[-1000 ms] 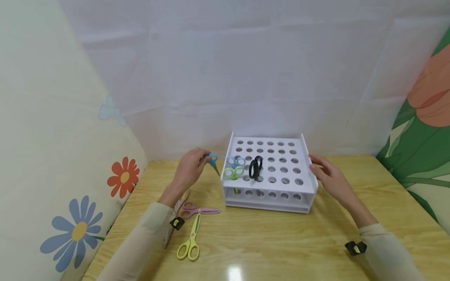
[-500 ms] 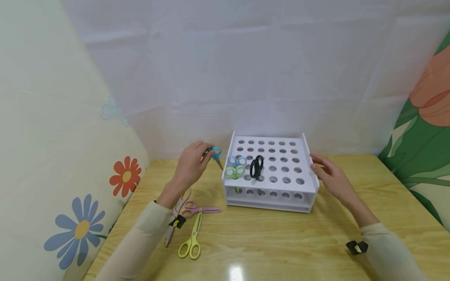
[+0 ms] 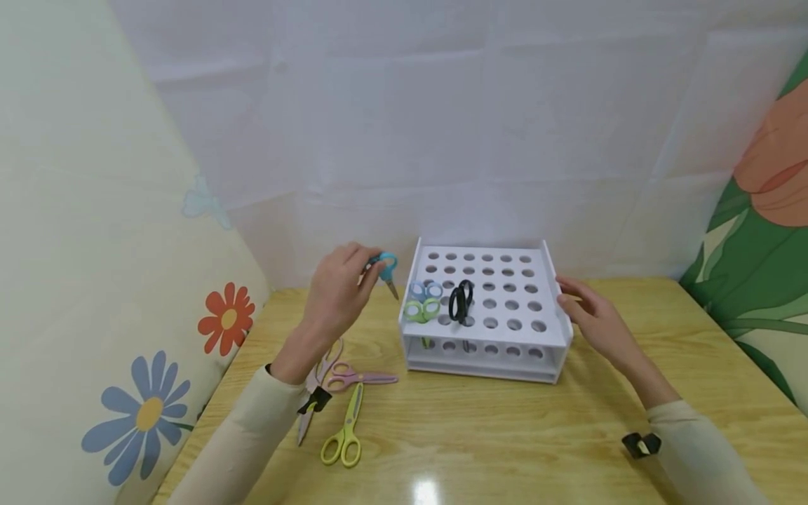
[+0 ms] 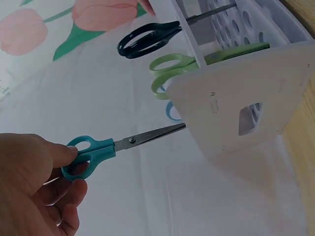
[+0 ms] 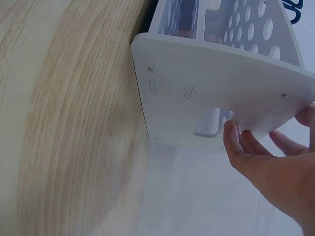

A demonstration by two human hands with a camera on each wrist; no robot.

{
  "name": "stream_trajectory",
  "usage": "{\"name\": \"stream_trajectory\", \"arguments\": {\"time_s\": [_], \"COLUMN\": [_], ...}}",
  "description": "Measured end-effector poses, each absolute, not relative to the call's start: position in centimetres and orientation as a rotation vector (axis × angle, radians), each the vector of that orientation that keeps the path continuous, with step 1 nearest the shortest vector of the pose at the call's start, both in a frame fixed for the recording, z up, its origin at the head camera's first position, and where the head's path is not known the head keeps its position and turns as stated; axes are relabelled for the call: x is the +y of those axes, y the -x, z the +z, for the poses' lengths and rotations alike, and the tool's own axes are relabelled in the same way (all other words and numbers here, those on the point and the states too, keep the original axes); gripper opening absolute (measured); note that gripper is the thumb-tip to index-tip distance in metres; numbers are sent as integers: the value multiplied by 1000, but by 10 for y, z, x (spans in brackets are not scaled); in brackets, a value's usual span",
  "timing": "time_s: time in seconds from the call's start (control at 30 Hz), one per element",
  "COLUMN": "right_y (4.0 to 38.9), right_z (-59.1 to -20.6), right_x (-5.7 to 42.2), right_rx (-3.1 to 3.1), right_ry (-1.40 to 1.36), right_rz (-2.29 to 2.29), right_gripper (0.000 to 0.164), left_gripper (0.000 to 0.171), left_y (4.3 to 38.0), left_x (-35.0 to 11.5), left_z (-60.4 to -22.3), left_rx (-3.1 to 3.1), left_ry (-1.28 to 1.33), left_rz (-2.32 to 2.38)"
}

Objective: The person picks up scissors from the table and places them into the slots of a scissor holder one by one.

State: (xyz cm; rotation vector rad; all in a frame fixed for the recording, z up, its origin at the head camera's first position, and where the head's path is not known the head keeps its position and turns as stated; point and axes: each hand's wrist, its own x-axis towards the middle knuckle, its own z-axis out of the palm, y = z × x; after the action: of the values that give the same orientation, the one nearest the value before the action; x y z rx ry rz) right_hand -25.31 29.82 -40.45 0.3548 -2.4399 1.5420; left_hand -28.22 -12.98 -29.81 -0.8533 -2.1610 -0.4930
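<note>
In the head view my left hand [image 3: 333, 298] pinches a pair of teal scissors [image 4: 101, 151] by the handle loops. Their closed blades slant down toward the left side of a white rack [image 3: 550, 317], with the tip apart from the holes. Several round holes fill the rack's top. Black scissors [image 3: 460, 306], green scissors [image 3: 422, 311] and light-blue scissors [image 3: 426, 290] stand in it, handles up. My right hand [image 5: 273, 169] touches the rack's right side panel with its fingertips near a cutout, fingers relaxed.
Left of the rack, yellow scissors [image 3: 348, 426], pink scissors [image 3: 361, 379] and a pair with grey blades [image 3: 304, 426] lie on the wooden table [image 3: 480, 442]. My left sleeve [image 3: 249, 417] passes beside them. A white cloth [image 3: 391, 126] hangs behind the rack.
My left hand has risen slightly with the teal scissors, and their tip has lifted away from the rack's left edge. My right hand stays at the rack's side.
</note>
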Motion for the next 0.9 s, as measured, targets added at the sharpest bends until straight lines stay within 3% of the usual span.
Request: {"name": "stream_trajectory", "arguments": {"time_s": [0.53, 0.9], "right_y": [251, 249], "right_z": [-403, -400], "right_x": [302, 297], "right_rx": [-2451, -2477], "right_ry": [-322, -305], "right_rz": [1537, 1534], "right_gripper": [55, 56], "left_gripper": [19, 20], "left_y": [247, 239], "left_x": [-97, -73], "left_z": [-274, -294], "left_rx": [-1968, -2057], "left_ry": [1036, 1119], "left_rz": [-578, -725]}}
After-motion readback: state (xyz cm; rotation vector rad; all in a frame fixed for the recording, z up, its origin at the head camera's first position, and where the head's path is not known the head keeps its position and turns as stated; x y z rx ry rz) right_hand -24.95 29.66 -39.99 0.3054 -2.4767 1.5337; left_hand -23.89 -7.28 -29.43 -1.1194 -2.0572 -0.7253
